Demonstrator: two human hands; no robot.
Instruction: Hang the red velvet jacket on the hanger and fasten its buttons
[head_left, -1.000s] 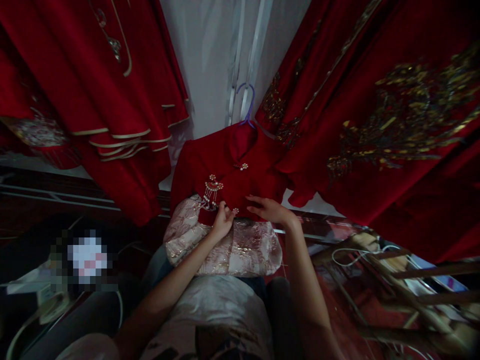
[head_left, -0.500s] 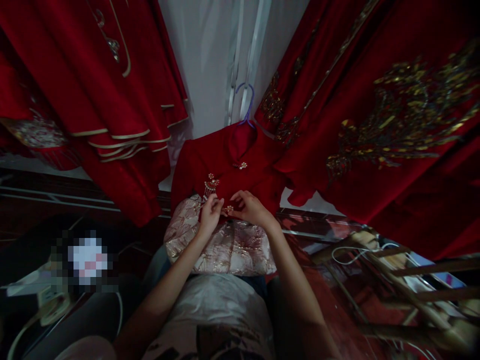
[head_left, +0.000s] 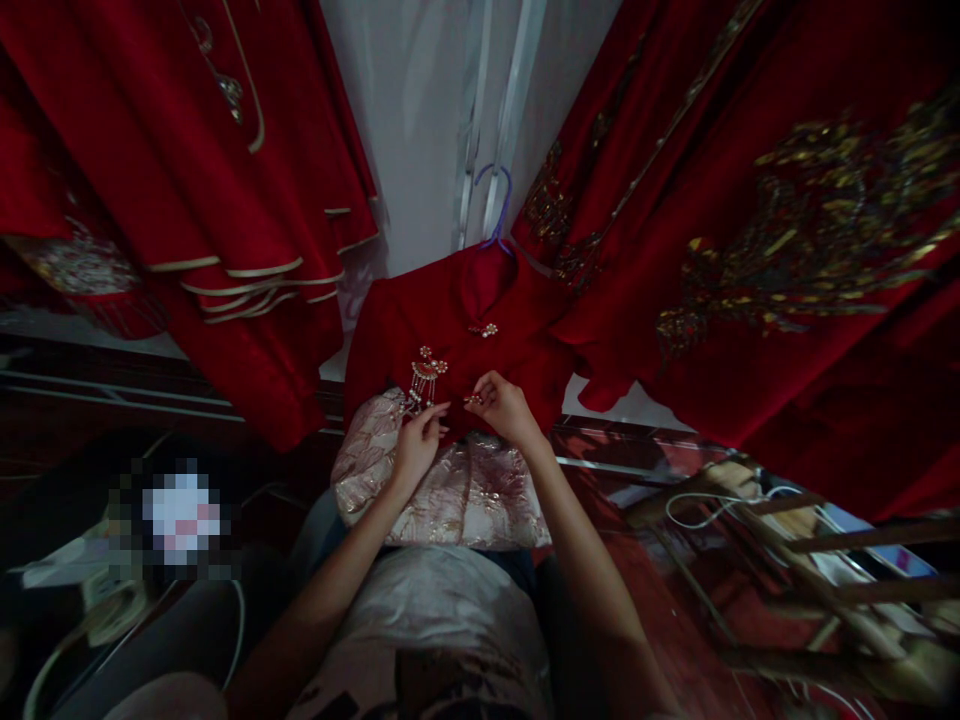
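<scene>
Head camera view gives us, nearest, the person's pale shirt (head_left: 450, 585), and just beyond it a shiny pale cloth (head_left: 469, 500) with gold threads, spread over the lap. Perhaps it gives the work a soft base; we cannot tell whether it is sewn to the red jacket (head_left: 394, 315). This jacket lies beyond, front side up, between lap and wall. At its lower part is the left hand (head_left: 417, 442), with fingers bent and a little apart; we cannot tell if they hold some fabric, but we judge that they steady it. The right hand (head_left: 508, 408) has its fingertips together on a small beaded button (head_left: 472, 399), probably because so tiny a thing needs a pinch. The jacket is plain, deep red, with a tassel ornament (head_left: 426, 368) of pearly beads and a beaded clasp (head_left: 486, 330) under the collar. A purple hanger (head_left: 498, 232) stands out from the neck, presumably keeping the shoulders spread. Farther, we see red clothes (head_left: 247, 200) before the white wall (head_left: 397, 130).
</scene>
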